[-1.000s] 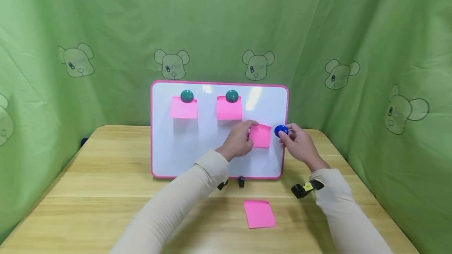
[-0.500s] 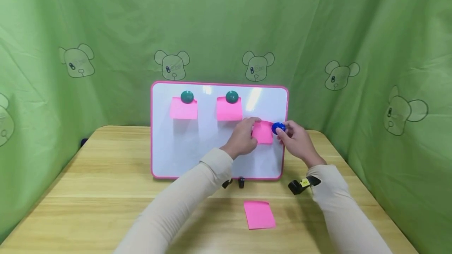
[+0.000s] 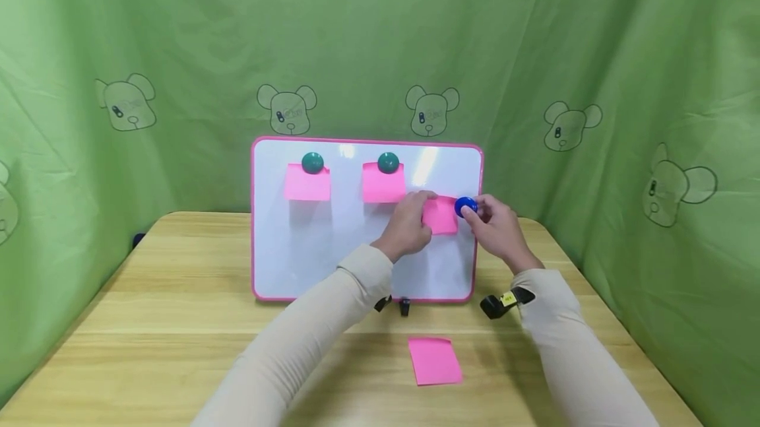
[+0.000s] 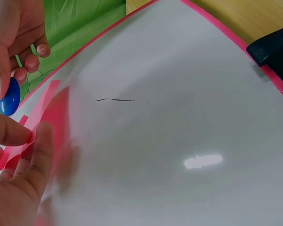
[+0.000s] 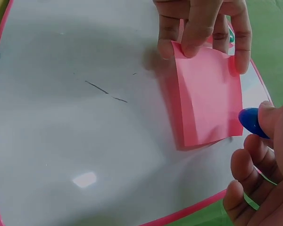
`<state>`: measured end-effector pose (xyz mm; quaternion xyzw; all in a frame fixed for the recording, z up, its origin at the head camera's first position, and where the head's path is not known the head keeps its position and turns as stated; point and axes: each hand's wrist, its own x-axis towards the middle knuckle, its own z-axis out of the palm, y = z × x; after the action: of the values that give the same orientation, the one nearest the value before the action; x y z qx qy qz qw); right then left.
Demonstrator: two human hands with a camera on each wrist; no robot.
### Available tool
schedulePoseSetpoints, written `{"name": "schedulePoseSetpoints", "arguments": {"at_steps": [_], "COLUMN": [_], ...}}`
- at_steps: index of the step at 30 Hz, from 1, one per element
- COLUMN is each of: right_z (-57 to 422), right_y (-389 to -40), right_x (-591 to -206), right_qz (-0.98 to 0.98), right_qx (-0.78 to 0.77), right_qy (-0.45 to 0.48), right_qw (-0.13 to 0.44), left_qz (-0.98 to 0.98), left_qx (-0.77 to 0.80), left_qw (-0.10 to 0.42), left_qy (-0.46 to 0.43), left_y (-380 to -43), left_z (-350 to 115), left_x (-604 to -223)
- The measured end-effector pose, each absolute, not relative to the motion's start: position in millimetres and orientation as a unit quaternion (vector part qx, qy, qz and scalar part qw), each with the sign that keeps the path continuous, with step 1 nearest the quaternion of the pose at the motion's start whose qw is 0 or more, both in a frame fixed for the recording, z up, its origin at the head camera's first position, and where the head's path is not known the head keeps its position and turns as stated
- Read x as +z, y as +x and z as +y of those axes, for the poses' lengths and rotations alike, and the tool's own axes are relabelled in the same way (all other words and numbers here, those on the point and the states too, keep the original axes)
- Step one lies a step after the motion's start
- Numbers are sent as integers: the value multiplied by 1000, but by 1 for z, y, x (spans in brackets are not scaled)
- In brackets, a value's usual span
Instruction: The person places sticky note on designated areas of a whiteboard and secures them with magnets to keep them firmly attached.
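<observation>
My left hand (image 3: 406,226) pinches the left edge of a pink sticky note (image 3: 441,216) in front of the whiteboard (image 3: 332,255). In the right wrist view the note (image 5: 210,94) stands partly off the board, casting a shadow on it. My right hand (image 3: 500,228) pinches a round blue magnet (image 3: 466,207) between thumb and fingers, right at the note's upper right corner. Two other pink notes, a left one (image 3: 307,186) and a middle one (image 3: 383,186), hang on the board, each under a green magnet (image 3: 313,163).
A further pink sticky note (image 3: 435,362) lies on the wooden table (image 3: 148,295) in front of the board. The pink-framed whiteboard stands upright, with a black clip-like foot (image 3: 405,307) at its lower edge. A green curtain (image 3: 356,37) surrounds the table.
My left hand has raised the sticky note and shifted it slightly right. My right hand has brought the blue magnet up and left, from beside the note to its upper corner.
</observation>
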<state>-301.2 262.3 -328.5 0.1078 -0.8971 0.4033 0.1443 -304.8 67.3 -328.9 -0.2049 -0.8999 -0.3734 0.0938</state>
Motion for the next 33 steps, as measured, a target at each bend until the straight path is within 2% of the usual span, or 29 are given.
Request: {"name": "schedulePoseSetpoints", "arguments": {"at_steps": [15,22,33], "right_z": [256,253,248], "right_y": [-303,-308,-313], "right_x": [-322,-321,-315], "right_qz": [-889,-872,-868], "right_qx": [409,441,443], "right_qy": [112,109,102], "right_qw": [173,181,200], "left_qz": [-895,-885,-881], "left_qx": [-376,-386,-405], "left_qw": [107,128,138], "left_qy": [-215,-226,-202], "left_y": [-308,-311,-316], "left_z": [70,67,75], "left_x": [-322,-318,-311]}}
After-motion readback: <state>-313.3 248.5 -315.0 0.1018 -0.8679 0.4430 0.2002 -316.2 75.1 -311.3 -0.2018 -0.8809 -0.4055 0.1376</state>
